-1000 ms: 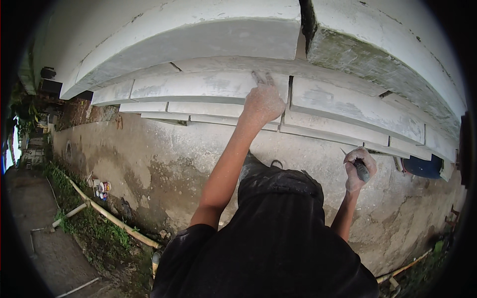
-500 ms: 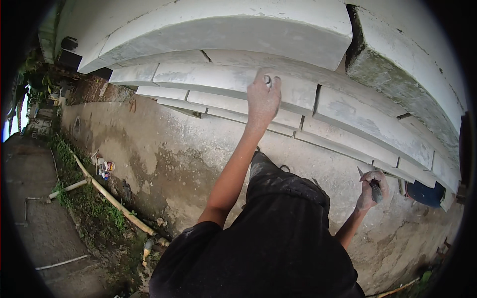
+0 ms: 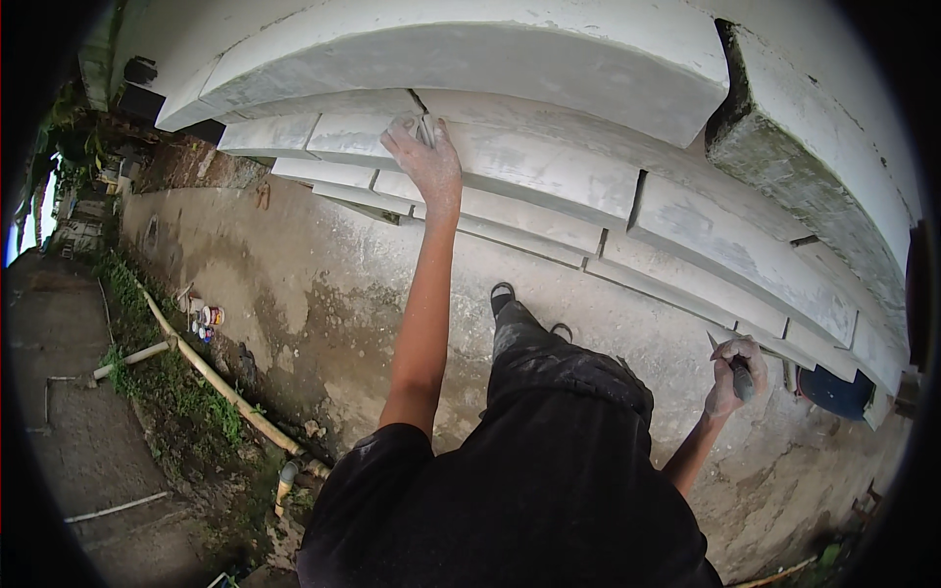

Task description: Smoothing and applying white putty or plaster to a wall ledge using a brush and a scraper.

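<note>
My left hand (image 3: 427, 167) is closed on a small pale flat piece (image 3: 426, 130), mostly hidden by the fingers, so its kind is unclear. It is at the upper edge of a white plastered ledge (image 3: 549, 169), just below a dark gap between blocks. My right hand (image 3: 731, 380) is wrapped round a putty knife (image 3: 743, 380), held low at the right beside the stepped ledges. Its dark handle sticks out towards me, and a pale blade tip shows past the fingers. White dust coats both hands.
A thick white slab (image 3: 470, 61) overhangs the ledges, with another block (image 3: 814, 147) to its right. A dark blue round container (image 3: 836, 392) stands under the right end. At the left, bamboo poles (image 3: 225, 382) edge the weeds, near small paint tubs (image 3: 211, 316) on the stained concrete.
My left hand has moved left and slightly up along the ledge, with the pale piece in its fingers. My right hand and the putty knife have barely moved. A sandalled foot now shows more fully.
</note>
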The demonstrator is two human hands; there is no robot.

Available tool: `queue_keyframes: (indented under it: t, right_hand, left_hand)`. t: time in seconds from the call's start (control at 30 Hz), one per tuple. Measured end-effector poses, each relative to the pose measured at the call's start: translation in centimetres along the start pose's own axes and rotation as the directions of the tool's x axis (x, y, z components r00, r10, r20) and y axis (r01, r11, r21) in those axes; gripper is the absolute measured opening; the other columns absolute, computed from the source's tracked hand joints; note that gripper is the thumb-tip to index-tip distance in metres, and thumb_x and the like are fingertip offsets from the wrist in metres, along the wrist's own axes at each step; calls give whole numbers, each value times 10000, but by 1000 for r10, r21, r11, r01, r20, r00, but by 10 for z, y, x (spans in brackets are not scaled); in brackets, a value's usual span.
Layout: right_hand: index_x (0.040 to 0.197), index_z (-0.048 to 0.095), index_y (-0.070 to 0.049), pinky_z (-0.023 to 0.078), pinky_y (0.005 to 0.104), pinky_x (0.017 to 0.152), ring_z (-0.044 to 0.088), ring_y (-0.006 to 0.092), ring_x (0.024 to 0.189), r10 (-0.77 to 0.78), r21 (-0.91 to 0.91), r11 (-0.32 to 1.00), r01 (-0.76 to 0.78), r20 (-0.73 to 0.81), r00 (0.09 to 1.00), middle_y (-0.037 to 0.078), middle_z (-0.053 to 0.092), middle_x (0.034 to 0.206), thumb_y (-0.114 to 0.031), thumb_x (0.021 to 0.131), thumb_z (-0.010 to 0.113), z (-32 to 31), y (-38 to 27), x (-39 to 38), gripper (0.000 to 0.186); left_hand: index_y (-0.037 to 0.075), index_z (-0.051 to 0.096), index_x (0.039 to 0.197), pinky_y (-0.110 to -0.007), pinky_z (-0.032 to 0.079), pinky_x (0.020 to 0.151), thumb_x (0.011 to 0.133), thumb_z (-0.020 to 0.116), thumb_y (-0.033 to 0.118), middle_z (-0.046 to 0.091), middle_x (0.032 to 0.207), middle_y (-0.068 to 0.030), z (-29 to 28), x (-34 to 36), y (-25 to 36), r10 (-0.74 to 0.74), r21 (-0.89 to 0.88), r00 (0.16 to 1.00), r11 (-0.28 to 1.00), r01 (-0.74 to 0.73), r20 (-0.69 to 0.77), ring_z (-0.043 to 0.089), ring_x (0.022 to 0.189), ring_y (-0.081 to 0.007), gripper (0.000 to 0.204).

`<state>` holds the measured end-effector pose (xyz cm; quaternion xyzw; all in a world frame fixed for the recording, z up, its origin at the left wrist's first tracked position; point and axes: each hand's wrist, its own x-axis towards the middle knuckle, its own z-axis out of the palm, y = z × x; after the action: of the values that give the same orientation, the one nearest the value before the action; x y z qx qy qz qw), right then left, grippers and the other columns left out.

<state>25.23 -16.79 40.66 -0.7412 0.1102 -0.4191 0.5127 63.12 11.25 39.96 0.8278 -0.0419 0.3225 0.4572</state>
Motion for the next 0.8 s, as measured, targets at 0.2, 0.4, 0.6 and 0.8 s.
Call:
queue_keyframes:
  t: [0.2, 0.4, 0.6, 0.8]
  right_hand:
    - [792, 601, -6, 406, 260, 570, 552, 162, 610, -12, -44, 999, 12, -10, 1000, 86, 579, 687, -64, 687, 649, 0, 0, -1, 129]
    - [793, 599, 1, 403, 261, 576, 542, 159, 607, 23, -25, 999, -24, -66, 998, 84, 575, 684, -46, 677, 637, -11, 0, -9, 131]
    - [791, 591, 5, 411, 270, 578, 537, 162, 613, 58, 27, 998, -56, -111, 992, 78, 559, 684, -24, 669, 618, -9, 1, -3, 129]
    - [780, 588, 4, 414, 268, 590, 531, 160, 614, 25, -19, 999, -27, -80, 996, 78, 571, 692, -16, 649, 623, -6, 5, 5, 137]
  left_hand:
    - [-38, 657, 1135, -516, 494, 898, 878, 722, 107, 676, 1086, -253, 7, -15, -8, 73, 98, 992, 992, -83, 104, 638, 1006, -453, 302]
    - [-45, 688, 1191, -477, 460, 1062, 966, 618, 125, 658, 1284, -234, 2, -47, -9, 218, 178, 937, 946, -272, 272, 599, 1224, -427, 291]
    - [-44, 647, 1264, -482, 391, 1141, 992, 591, 173, 615, 1354, -238, 36, -123, 75, 320, -31, 816, 937, -349, 481, 533, 1319, -410, 352]
    - [-34, 634, 1286, -494, 362, 1161, 998, 580, 183, 599, 1387, -215, 54, -152, 108, 430, -161, 687, 893, -421, 586, 480, 1367, -413, 365]
